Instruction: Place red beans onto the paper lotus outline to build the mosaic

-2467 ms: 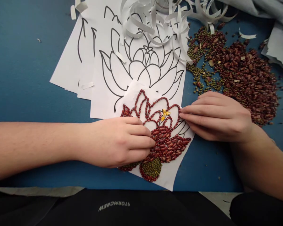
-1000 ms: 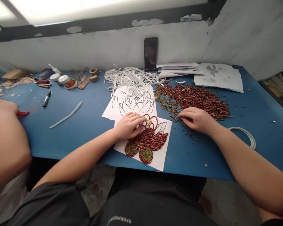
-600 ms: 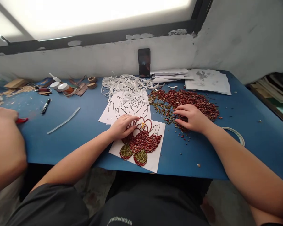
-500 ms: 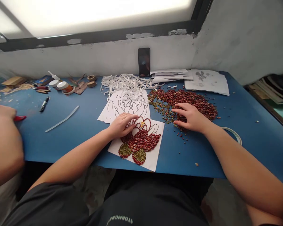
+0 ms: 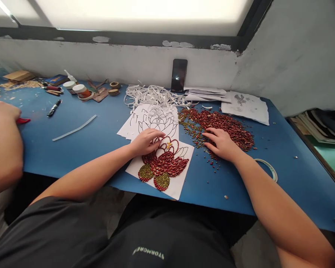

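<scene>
A flower picture (image 5: 173, 165) made of dark red beans and green mung beans covers much of a white sheet in front of me. My left hand (image 5: 148, 142) lies on the upper left of this sheet, thumb apart from the fingers, with no object visible in it. Beside the sheet, my right hand (image 5: 220, 143) rests at the near edge of a heap of red beans (image 5: 231, 128), fingers spread among loose beans. Green mung beans (image 5: 194, 130) are scattered left of those fingertips. Whatever lies beneath the fingers of either hand is hidden.
Behind the picture are printed lotus sheets (image 5: 159, 123) and a tangle of paper strips (image 5: 150, 96). A phone (image 5: 179, 75) leans on the wall. A tape roll (image 5: 269, 168) lies at right. Another person's arm (image 5: 4, 141) enters at left, near jars (image 5: 80, 90) and a pen (image 5: 54, 108).
My view has tilted and shifted slightly. Both hands stay at nearly the same places, the left on the picture and the right by the bean heap.
</scene>
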The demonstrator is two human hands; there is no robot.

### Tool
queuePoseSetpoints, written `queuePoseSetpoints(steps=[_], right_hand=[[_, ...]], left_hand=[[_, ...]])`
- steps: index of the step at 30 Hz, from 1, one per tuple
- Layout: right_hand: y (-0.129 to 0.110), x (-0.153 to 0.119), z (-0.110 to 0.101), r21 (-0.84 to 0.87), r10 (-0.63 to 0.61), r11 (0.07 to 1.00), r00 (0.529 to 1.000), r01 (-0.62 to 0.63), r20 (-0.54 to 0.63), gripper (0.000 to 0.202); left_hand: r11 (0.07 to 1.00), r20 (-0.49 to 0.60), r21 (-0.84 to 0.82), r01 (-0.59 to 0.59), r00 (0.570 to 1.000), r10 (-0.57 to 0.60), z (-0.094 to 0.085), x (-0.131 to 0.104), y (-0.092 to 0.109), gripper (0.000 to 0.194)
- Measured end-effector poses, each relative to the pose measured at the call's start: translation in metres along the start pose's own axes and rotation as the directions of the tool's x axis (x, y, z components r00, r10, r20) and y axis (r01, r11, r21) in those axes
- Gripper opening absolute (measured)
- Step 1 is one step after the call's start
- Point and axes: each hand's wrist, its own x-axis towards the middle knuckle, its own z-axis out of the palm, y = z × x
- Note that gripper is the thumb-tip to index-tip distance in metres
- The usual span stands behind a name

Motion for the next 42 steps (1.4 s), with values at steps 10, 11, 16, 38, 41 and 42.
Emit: queuePoseSetpoints(steps=[10,11,16,38,41,42], right_hand=[[0.002,0.004,-0.01,0.168,0.074,0.984,0.988,-0.051,-0.133,0.028],[0.001,0.004,-0.01,0.17,0.082,0.984,0.987,-0.058,-0.14,0.027],[0.001,0.004,-0.009,0.196,0.119,0.977,0.973,-0.079,-0.2,0.02],[-0.016,0.0,-0.018,0.315,0.225,0.942,0.914,-0.115,-0.338,0.015],[-0.014,0.0,-0.019,0.201,0.175,0.973,0.922,-0.11,-0.344,0.013],[-0.013,0.001,-0.019,0.172,0.16,0.979,0.924,-0.106,-0.346,0.014]], left_hand=[[0.999,-0.038,-0.042,-0.033,0.999,0.031,0.0,-0.001,0.001,0.023],[0.998,-0.046,-0.046,-0.036,0.998,0.034,0.0,-0.001,0.001,0.022],[0.997,-0.1,-0.071,-0.016,0.995,0.009,0.001,0.0,-0.001,0.019],[0.977,-0.073,-0.212,0.0,0.997,-0.015,-0.006,0.004,-0.003,0.013],[0.97,-0.043,-0.244,0.01,0.999,-0.022,-0.007,0.004,-0.003,0.011],[0.966,-0.035,-0.26,0.005,0.999,-0.015,-0.008,0.005,-0.003,0.012]])
